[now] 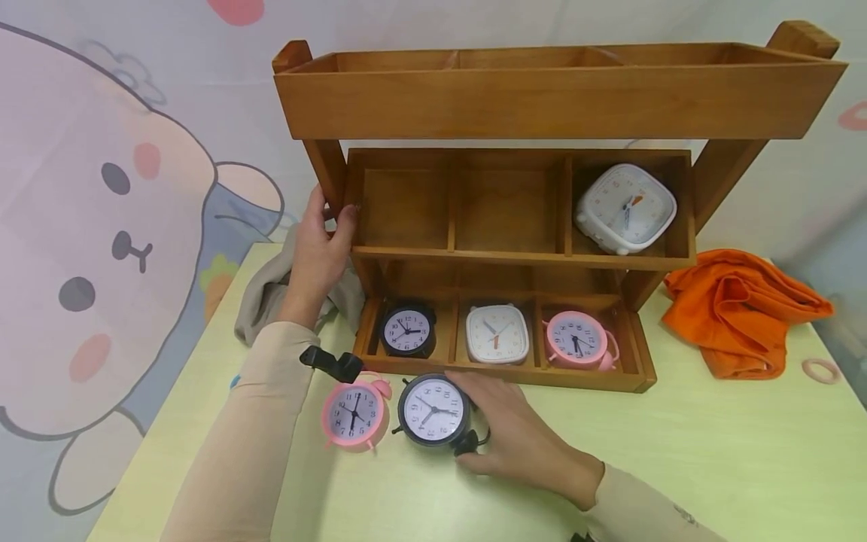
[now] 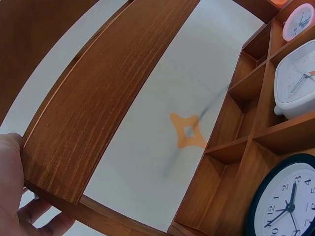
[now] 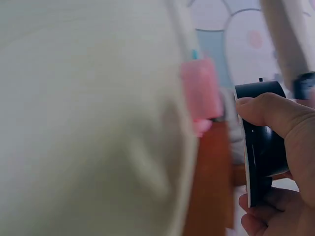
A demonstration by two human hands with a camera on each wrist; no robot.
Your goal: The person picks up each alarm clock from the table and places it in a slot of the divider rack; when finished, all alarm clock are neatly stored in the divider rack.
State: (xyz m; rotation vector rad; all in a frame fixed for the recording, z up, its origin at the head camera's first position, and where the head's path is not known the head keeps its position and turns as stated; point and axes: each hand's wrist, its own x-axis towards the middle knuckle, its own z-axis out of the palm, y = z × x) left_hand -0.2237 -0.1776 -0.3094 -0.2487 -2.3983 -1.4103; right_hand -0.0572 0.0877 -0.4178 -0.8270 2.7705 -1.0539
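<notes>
Now a black clock (image 1: 432,410) is pinched between the thumb and fingers of the right hand (image 1: 518,435), just beside 1 pink clock (image 1: 354,415), before the wooden shelf (image 1: 508,211). The left hand's (image 1: 317,260) curled fingers grip the shelf's side.

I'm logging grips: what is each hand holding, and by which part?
The right hand holds a black alarm clock by its round case; the left hand grips the wooden shelf at its left side.
</notes>
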